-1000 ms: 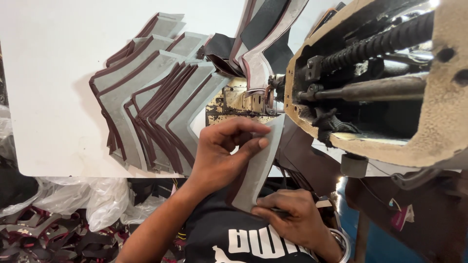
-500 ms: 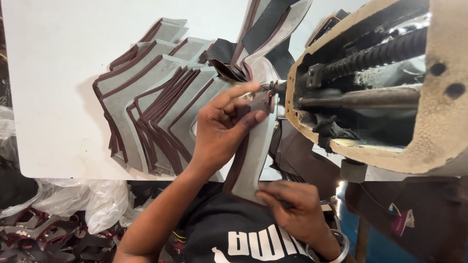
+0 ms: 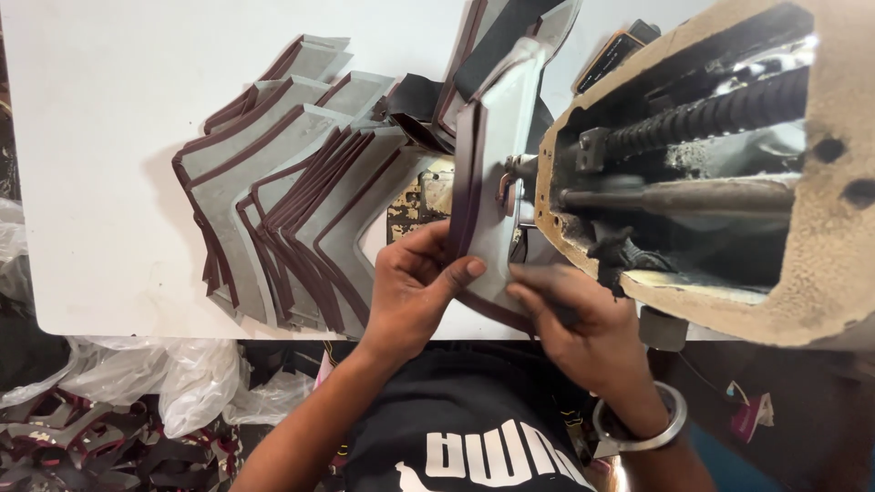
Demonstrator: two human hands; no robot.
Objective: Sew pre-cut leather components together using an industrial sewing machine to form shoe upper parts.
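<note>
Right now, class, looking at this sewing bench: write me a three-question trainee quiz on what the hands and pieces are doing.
1. True or false: both hands touch the grey piece at the sewing machine.
2. Which hand pinches its dark-trimmed edge?
3. Where does the stack of trimmed pieces lie: A) on the white table, B) on the floor?

Key: 1 true; 2 the left, while the right hand presses beside it; 3 A.

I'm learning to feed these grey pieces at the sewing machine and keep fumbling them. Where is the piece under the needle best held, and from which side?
Probably by its lower end, from the operator's side. The grey piece with dark edging stands on edge at the sewing machine, so only that end is free. The left hand pinches the trimmed edge there; the right hand presses the bottom flat.
</note>
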